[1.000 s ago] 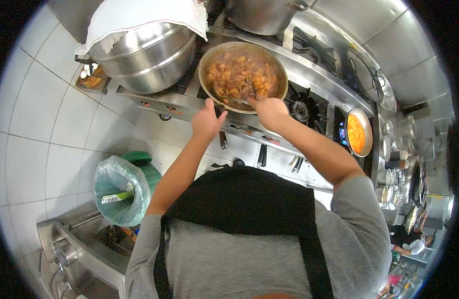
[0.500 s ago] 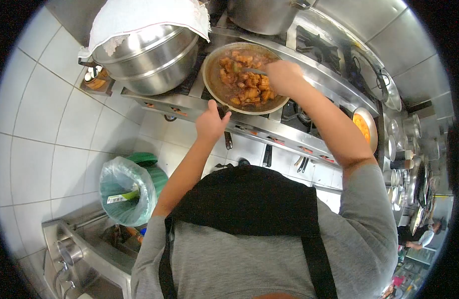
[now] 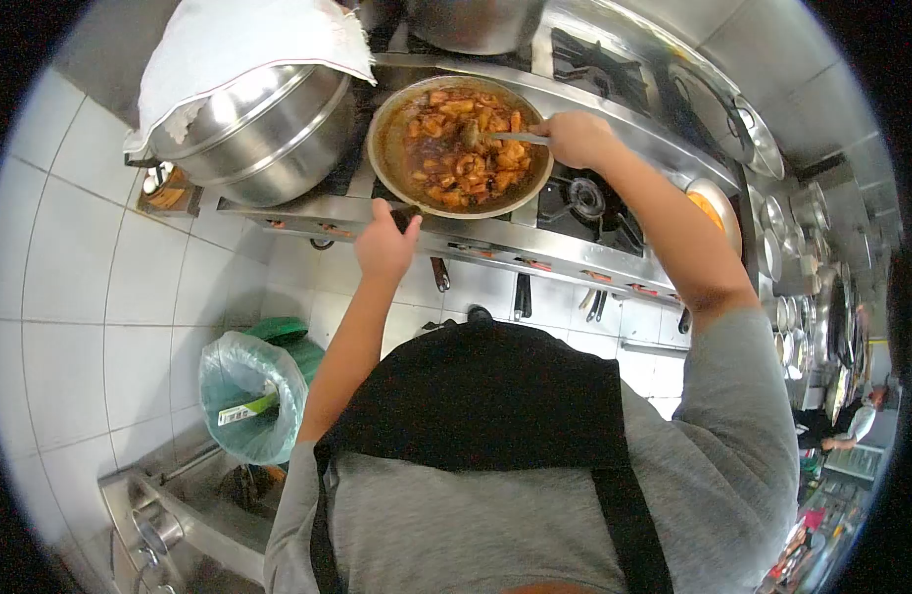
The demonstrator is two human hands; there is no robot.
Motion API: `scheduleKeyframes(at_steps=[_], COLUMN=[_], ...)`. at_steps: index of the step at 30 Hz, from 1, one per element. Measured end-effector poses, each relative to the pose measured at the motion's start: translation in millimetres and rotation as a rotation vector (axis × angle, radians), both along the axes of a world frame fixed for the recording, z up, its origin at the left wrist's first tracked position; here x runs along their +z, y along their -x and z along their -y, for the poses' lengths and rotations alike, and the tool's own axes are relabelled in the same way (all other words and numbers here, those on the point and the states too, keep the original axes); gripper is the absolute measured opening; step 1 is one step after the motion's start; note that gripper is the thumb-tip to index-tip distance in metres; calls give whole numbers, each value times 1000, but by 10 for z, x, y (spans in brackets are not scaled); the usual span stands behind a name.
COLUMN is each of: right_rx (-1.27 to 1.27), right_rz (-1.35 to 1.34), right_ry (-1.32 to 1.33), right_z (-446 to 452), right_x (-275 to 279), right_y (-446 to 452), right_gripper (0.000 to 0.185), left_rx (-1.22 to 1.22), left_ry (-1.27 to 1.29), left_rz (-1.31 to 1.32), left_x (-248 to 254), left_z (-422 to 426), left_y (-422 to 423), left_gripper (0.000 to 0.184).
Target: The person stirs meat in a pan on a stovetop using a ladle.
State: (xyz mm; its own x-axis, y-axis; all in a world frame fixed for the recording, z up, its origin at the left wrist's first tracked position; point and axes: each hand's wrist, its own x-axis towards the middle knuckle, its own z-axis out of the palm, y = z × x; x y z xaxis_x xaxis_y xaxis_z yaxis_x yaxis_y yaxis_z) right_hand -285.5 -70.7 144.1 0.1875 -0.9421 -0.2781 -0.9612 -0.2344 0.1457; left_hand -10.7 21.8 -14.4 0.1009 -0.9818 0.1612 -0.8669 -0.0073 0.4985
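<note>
A wide frying pan (image 3: pixel 384 163) sits on the stove, filled with chunky brown-orange food (image 3: pixel 468 170) in dark sauce. My left hand (image 3: pixel 384 243) is closed around the pan's dark handle (image 3: pixel 406 213) at the near side. Over the pan's right rim, my right hand (image 3: pixel 579 141) grips a metal spoon (image 3: pixel 523 139) that points left into the food. The spoon's head is down among the pieces and partly coated, so its exact shape is hard to tell.
Left of the pan stands a big steel pot (image 3: pixel 263 148) under a white cloth (image 3: pixel 253 45). Another large pot (image 3: pixel 473 22) is behind. A bare burner (image 3: pixel 584 201) lies to the right, beyond it a pan with orange food (image 3: pixel 710 210). A lined green bin (image 3: pixel 248 396) is lower left.
The camera view has shifted, so the stove sits further left. My right hand has drawn rightward relative to the pan, and the food lies more spread out. My left hand keeps the handle.
</note>
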Motion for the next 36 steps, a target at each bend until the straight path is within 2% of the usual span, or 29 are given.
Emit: scheduleKeyframes(at_steps=[2, 6, 8, 11, 14, 16, 18, 20, 23, 25, 26, 27, 31, 36], right_rx=[-31, -134, -134, -170, -271, -223, -156, -71, 22, 106, 139, 131, 202, 247], right_rz=[128, 300, 382, 350, 258, 247, 191, 78, -30, -50, -131, -95, -148, -294], right_ry=[20, 18, 65, -31, -147, -111, -79, -22, 4, 83, 145, 213, 367, 306], right_z=[-303, -640, -885, -1087, -1025, -840, -712, -484, -225, -163, -27, 28, 776, 1644], right_x=[132, 46, 99, 40, -313, -736, -875, -1056, -640, -131, -61, 112, 60, -218], right_y=[258, 841, 1014, 1115, 867, 687, 426, 391, 381, 474, 599, 680, 978, 918], right_gripper=[32, 33, 34, 34, 36, 35, 37, 34, 31, 31, 33, 36, 34, 25], left_rx=[-12, 19, 10, -22, -81, -127, -175, -148, -77, -29, -17, -14, 15, 20], left_ry=[48, -98, -69, -81, -100, -74, -7, -82, -143, -154, -156, -156, -136, -96], left_rz=[4, -1, 10, 37, 49, 33, 2, 36, 48, 62, 41, 17, 23, 65], left_x=[15, 161, 138, 126, 52, 60, 17, 123, 190, 208, 210, 208, 232, 131], left_z=[-16, -6, 8, -3, 50, 43, 67, 65, 89, 92, 111, 112, 116, 139], left_y=[-2, 6, -13, -18, -52, -80, -113, -69, -159, -190, -190, -189, -184, -225], left_gripper=[49, 50, 49, 48, 47, 47, 47, 46, 46, 46, 47, 47, 47, 44])
